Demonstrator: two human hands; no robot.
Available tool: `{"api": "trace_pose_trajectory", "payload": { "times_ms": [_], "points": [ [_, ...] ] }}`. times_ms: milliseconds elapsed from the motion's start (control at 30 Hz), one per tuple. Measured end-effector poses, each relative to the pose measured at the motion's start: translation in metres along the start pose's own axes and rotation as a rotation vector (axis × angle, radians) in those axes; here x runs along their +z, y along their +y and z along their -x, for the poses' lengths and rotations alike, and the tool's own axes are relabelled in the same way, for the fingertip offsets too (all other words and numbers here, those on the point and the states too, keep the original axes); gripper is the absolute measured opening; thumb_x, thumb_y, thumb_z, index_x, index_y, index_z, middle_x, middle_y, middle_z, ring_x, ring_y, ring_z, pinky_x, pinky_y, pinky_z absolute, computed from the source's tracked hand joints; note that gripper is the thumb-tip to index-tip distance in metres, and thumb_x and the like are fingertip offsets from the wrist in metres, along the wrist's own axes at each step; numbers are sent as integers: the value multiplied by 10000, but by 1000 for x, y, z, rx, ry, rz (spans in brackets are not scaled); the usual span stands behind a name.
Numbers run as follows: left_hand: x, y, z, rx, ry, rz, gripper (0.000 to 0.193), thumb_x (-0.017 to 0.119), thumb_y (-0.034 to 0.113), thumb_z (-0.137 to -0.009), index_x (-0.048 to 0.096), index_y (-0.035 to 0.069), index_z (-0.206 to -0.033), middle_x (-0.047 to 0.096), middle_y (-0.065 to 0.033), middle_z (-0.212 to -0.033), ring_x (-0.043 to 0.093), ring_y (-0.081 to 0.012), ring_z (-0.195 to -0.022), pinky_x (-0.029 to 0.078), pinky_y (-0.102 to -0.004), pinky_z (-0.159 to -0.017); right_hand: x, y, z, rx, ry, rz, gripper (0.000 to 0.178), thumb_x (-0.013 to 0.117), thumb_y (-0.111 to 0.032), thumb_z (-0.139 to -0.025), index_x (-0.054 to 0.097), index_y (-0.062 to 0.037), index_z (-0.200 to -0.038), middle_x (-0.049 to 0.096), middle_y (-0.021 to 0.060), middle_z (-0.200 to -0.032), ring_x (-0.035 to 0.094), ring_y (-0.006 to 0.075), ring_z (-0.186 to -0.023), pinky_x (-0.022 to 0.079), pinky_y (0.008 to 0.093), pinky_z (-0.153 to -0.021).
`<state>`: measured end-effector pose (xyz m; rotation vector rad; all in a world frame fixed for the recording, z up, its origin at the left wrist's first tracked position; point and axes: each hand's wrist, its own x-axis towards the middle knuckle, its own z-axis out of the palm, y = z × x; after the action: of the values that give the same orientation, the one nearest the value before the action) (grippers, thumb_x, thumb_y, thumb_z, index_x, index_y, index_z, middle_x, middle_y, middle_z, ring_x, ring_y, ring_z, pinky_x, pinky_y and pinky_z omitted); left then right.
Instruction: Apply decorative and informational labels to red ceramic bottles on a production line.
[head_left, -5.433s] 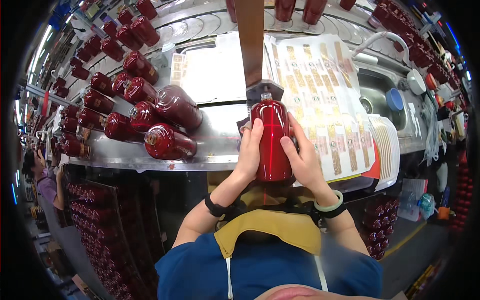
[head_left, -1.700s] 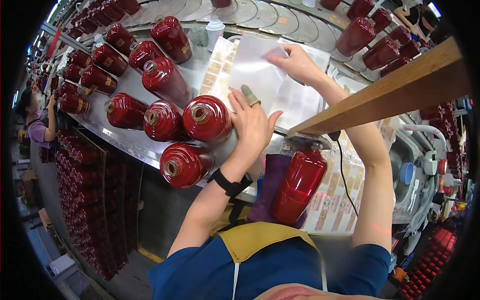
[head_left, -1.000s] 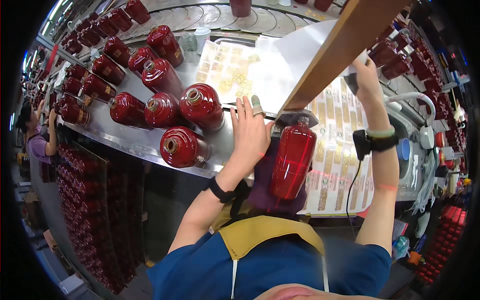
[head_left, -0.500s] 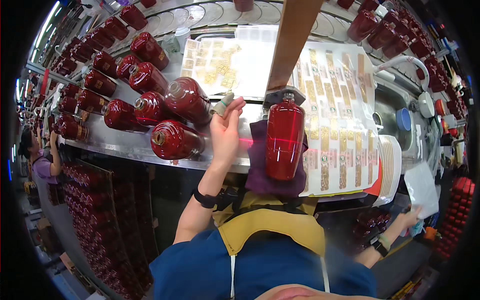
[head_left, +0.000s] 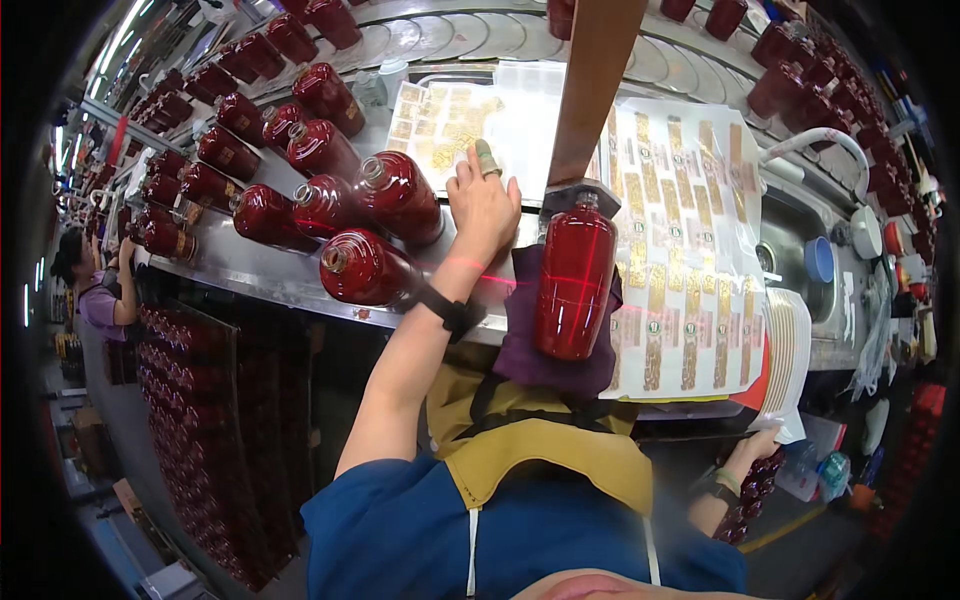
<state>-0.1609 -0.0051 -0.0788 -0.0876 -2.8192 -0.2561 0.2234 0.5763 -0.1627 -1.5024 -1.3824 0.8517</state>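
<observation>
The right hand (head_left: 757,447) is low at the right, just below a tray stack (head_left: 787,350); its grip cannot be determined. The bottle (head_left: 577,285), red, lies centrally on a purple cloth (head_left: 520,335), neck toward the bracket (head_left: 597,193) under a wooden bar (head_left: 598,90). Red light lines cross it. Right of it lies a strip sheet (head_left: 690,260) with gold strips. The left hand (head_left: 485,208), fingers parted and slightly bent, one sheathed, reaches over the decal sheet (head_left: 412,130); contact is unclear. Left: further red bottles (head_left: 365,268). Beyond: conveyor (head_left: 490,35).
</observation>
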Motion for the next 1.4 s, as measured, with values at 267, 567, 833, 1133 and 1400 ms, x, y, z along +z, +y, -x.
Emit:
{"api": "trace_pose_trajectory", "payload": {
  "times_ms": [267, 567, 833, 1133, 1400],
  "points": [
    [5, -2, -4, -24, 35, -47, 633, 602, 459, -950, 653, -116, -1210, 529, -292, -1437, 505, -400, -1215, 411, -505, -986, -1, 41, -38, 121, -13, -91, 488, 696, -227, -956, 601, 108, -1297, 662, 190, -1300, 661, 304, -1092, 540, 418, -941],
    [-82, 13, 53, -206, 181, 1205, 554, 512, -17, -962, 345, -97, -1484, 611, -214, -1357, 570, -246, -1177, 451, -375, -993, 73, 12, 22, 138, -384, 260, 430, 699, -233, -943, 640, 90, -1221, 678, 158, -1185, 662, 267, -993, 536, 392, -857],
    [-107, 0, 66, -589, -138, 2043, 535, 539, -29, -961, 412, -15, -1481, 569, -173, -1449, 524, -207, -1320, 384, -346, -1110, 110, -38, 115, 122, -885, 593, 376, 708, -243, -933, 678, 66, -1145, 694, 132, -1066, 660, 229, -893, 528, 362, -767],
    [-44, 4, 21, 163, 15, 567, 471, 700, -27, -823, 587, -43, -1281, 675, -220, -1167, 603, -376, -1148, 493, -406, -982, 93, -80, 171, 96, -1378, 951, 325, 717, -255, -921, 721, 39, -1060, 712, 101, -931, 658, 187, -781, 520, 327, -666],
    [-26, 5, -5, 423, -114, 216, 259, 755, 91, -770, 644, 35, -998, 673, -109, -941, 658, -298, -955, 492, -419, -842, 9, -174, 192, 53, -2006, 1021, 288, 728, -262, -939, 762, -7, -1069, 754, 45, -886, 656, 92, -713, 521, 246, -626]
  ]
}}
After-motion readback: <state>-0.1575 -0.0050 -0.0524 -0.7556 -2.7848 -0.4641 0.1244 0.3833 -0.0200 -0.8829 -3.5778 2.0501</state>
